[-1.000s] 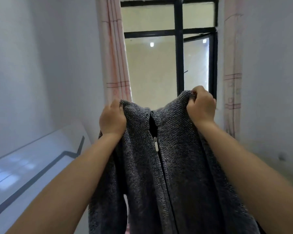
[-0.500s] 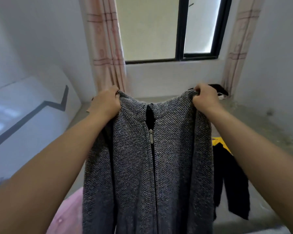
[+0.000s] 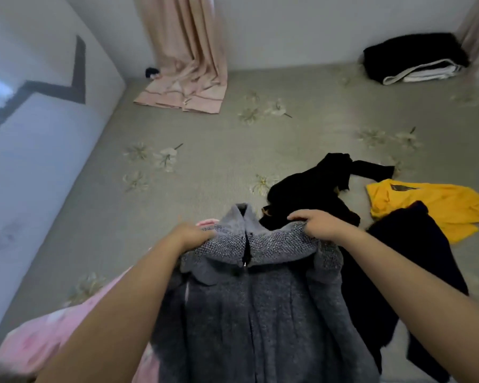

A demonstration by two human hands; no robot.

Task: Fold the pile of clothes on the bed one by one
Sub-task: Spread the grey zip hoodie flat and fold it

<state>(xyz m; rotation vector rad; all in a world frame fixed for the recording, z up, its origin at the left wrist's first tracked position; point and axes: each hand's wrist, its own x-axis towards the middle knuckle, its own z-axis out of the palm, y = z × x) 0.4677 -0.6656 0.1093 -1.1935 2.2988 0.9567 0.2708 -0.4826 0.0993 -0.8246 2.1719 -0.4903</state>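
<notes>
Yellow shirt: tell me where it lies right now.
In the head view the yellow shirt lies on the bed at the right, beside the black garment, a dark garment overlapping its near edge.

The cardigan (image 3: pixel 260 299) is a coarse grey knit, rough and matt, with a softer fleecy look at its collar and a small shiny metal zip pull (image 3: pixel 244 263) at the front. The sheet (image 3: pixel 205 150) is a matt grey-green cloth with a fine woven grain and pale printed flowers, and the curtain (image 3: pixel 188 51) is a thin smooth pink cloth that hangs in soft folds. The yellow shirt (image 3: pixel 432 205) looks like smooth plain cloth, the black clothes (image 3: pixel 310 194) are dull and matt, and the wall (image 3: pixel 39 161) is smooth and painted.
</notes>
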